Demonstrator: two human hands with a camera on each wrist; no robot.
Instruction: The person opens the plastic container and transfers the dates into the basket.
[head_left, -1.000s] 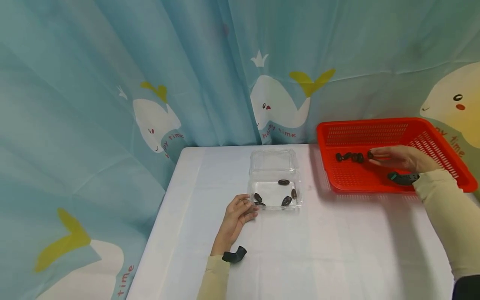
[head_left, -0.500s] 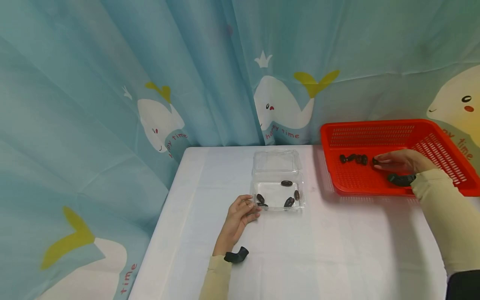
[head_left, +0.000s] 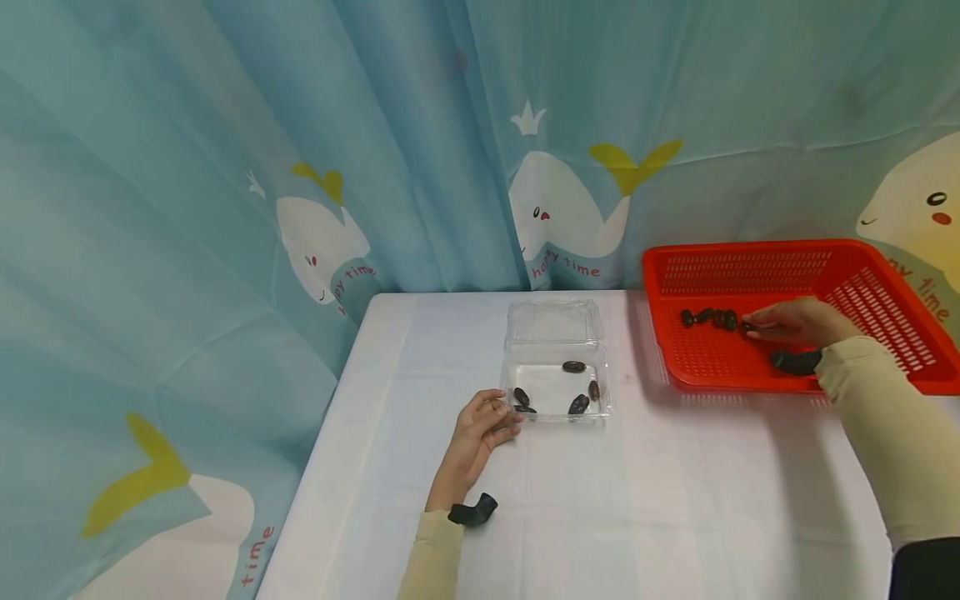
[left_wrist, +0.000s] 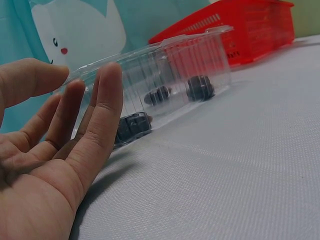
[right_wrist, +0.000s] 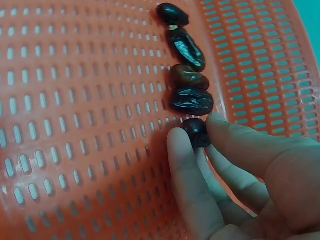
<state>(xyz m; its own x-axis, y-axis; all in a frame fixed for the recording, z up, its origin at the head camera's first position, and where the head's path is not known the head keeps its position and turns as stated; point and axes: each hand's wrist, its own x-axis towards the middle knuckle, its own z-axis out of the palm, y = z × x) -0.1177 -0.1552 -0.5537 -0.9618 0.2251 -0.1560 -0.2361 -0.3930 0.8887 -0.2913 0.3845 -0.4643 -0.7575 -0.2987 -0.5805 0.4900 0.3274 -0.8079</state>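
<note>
While the left hand (head_left: 480, 433) rests open on the counter (head_left: 675, 500), fingers against the clear box (head_left: 558, 387), the right hand (right_wrist: 235, 170) pinches a dark date (right_wrist: 196, 132) in the red basket (right_wrist: 75, 125), ending a row of dates (right_wrist: 187, 75) running lengthwise away from the hand.

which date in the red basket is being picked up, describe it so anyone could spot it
Find the red basket at the table's right side. A row of dark dates lies on its floor. The one meant is the date at the row's end, pinched by the right hand; the others lie untouched.
</note>
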